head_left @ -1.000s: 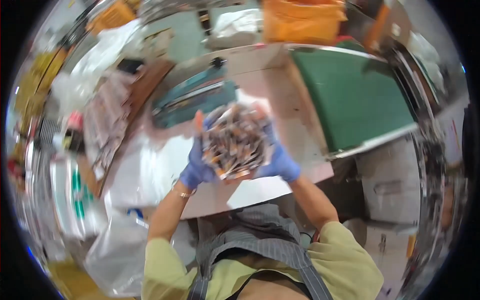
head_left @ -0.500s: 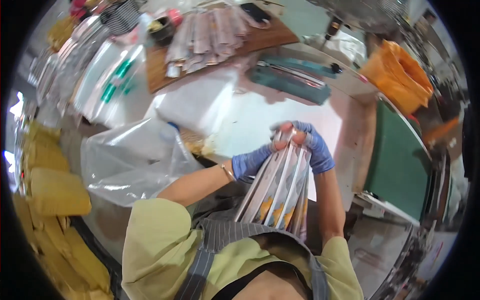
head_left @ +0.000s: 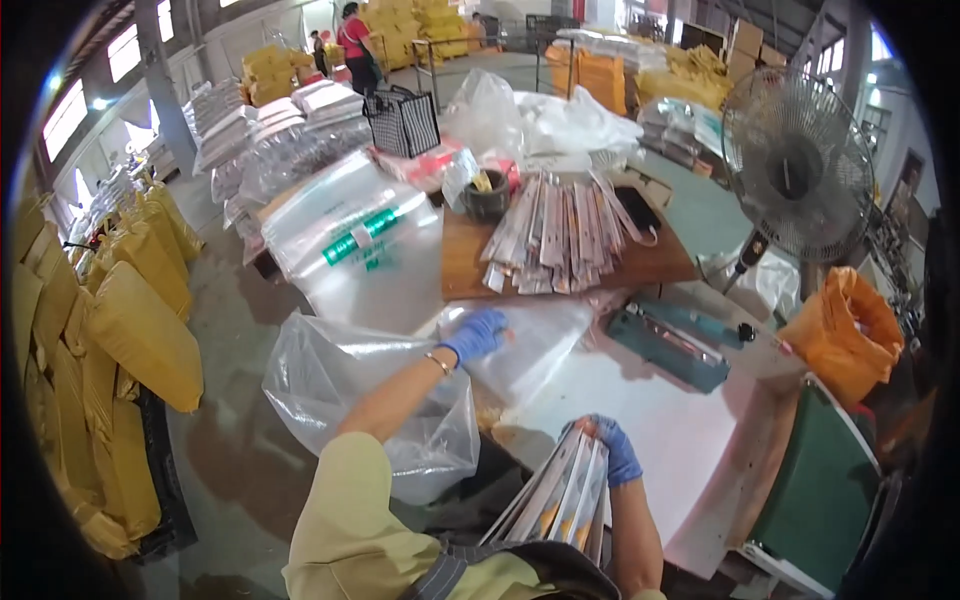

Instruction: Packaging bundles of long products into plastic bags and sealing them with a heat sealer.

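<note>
My right hand, in a blue glove with bare fingertips, is closed around the top of a bundle of long, flat printed packets. The bundle hangs slanting against my apron, and its lower end is hidden. My left hand, gloved the same way, reaches over a stack of clear plastic bags with its fingers stretched toward the right. It seems to rest on the upper bag, though contact is hard to make out. A large, loose clear plastic bag lies below my left forearm.
More printed packets lie fanned on a brown board beside a phone. A teal bag sealer sits on the white table. A fan and orange sack stand right; yellow sacks line the left.
My left hand has let go of the bundle and moved up and left to the clear bags. My right hand still holds the packets. The view has tilted up, showing more of the hall.
</note>
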{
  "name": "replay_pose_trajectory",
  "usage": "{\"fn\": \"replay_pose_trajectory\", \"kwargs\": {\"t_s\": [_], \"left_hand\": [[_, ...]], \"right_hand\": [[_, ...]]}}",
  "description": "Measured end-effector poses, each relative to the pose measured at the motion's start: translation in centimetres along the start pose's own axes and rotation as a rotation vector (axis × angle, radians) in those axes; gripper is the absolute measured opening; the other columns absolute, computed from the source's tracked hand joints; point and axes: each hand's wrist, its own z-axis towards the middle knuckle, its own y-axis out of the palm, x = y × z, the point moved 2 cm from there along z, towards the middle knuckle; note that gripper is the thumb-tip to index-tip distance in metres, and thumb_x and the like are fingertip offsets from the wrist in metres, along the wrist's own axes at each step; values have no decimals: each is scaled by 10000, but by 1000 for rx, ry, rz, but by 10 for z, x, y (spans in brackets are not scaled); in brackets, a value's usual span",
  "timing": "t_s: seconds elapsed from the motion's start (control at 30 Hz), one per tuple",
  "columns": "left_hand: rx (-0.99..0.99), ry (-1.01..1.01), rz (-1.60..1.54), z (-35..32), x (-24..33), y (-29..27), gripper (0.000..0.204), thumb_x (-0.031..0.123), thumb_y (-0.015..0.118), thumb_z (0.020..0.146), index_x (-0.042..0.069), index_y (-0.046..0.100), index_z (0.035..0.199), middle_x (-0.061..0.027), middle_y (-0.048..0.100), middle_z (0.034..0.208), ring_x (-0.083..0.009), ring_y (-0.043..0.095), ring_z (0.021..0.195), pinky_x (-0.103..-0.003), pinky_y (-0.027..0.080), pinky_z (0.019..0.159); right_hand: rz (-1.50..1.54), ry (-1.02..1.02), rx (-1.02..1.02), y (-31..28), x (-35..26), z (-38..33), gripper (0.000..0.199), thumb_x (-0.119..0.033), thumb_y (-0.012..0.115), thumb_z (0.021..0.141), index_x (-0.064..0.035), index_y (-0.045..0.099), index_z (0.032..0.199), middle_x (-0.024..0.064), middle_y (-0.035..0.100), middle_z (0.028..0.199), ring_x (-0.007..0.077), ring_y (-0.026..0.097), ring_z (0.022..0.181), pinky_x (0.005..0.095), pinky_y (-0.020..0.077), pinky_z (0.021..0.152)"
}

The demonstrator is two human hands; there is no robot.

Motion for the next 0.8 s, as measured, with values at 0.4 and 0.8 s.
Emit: {"fn": "replay_pose_trajectory", "kwargs": {"t_s": [0.4,0.8], "left_hand": [[-64,430,-172,-23,94,29,206,247,497,790,48,550,771,-169,561,722,-332,546,701,-400,441,648],[190,-188,-224,-51,90,-17,299,338,469,834,64,587,804,-124,603,838,-301,575,807,-379,443,692]], "right_hand": [[-54,-14,-7,6,8,22,266,-248,618,737,-21,631,874,30,612,775,107,544,694,234,430,654],[12,-24,33,-2,0,11,264,-229,587,765,11,641,862,36,625,758,111,555,671,232,445,656]]}}
